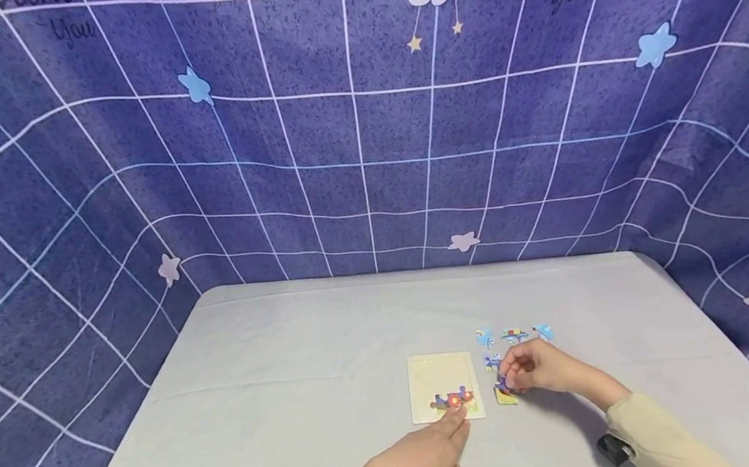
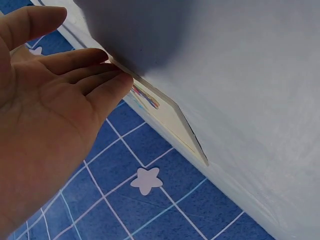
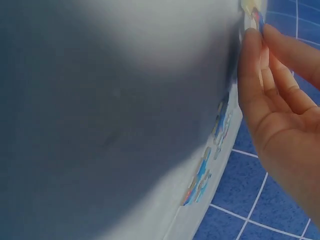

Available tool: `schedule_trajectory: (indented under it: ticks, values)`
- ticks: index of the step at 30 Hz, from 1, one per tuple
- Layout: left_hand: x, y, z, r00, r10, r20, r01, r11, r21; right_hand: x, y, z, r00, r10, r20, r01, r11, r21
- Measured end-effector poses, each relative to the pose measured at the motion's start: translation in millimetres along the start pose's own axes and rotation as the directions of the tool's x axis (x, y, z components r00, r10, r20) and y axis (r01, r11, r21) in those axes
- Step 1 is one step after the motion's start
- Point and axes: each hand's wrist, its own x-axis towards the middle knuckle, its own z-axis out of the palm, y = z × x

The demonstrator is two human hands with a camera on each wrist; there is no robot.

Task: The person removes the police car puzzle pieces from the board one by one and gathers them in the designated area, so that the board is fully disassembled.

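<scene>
A pale square puzzle tray [image 1: 432, 373] lies on the table, with joined red, purple and yellow jigsaw pieces [image 1: 454, 400] along its lower right. My left hand [image 1: 427, 455] reaches in from the front, its extended fingertips resting at the lower edge of those pieces. In the left wrist view the left hand [image 2: 60, 100] has straight fingers at the tray's edge. To the right of the tray, my right hand [image 1: 536, 369] pinches a yellow and purple jigsaw piece [image 1: 506, 396] between thumb and fingers. The right wrist view shows this hand [image 3: 280, 90] with its fingertips together at the piece.
Several loose blue jigsaw pieces [image 1: 514, 335] lie in a row behind the right hand, and another blue piece [image 1: 492, 362] sits beside the tray. A grey cloth covers the table [image 1: 282, 398]. Behind stands a blue gridded curtain [image 1: 328, 192].
</scene>
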Motion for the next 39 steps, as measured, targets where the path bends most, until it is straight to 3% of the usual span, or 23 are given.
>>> schedule_trajectory:
  ticks: [11,16,21,26,31,39]
  values:
    - [-0.5,-1.4,0.1,1.0,0.006,0.016,-0.005,1.0,-0.029,2.6,3.0,4.5,0.994,-0.101,-0.042,0.092,0.978,-0.189]
    - [-1.5,-0.3,0.5,0.999,0.001,0.034,0.0,0.999,-0.034,4.7,-1.5,5.1,0.987,-0.155,-0.05,0.141,0.967,-0.214]
    - [-0.2,2.7,0.9,0.998,-0.019,0.052,0.021,0.999,-0.027,15.6,-14.7,8.3,0.986,-0.15,-0.072,0.131,0.966,-0.222]
    - [5.8,7.4,-0.5,0.998,-0.005,0.058,0.006,1.0,-0.012,32.1,-22.9,21.3,0.993,-0.117,-0.005,0.114,0.979,-0.168]
    - [13.1,10.6,0.5,0.999,0.017,0.047,-0.019,0.999,0.033,47.0,-24.5,39.9,0.987,-0.122,0.101,0.132,0.987,-0.094]
    - [17.4,12.7,-2.3,0.997,-0.001,0.074,-0.006,0.996,0.087,57.8,-29.5,56.2,0.983,-0.108,0.149,0.121,0.99,-0.076]
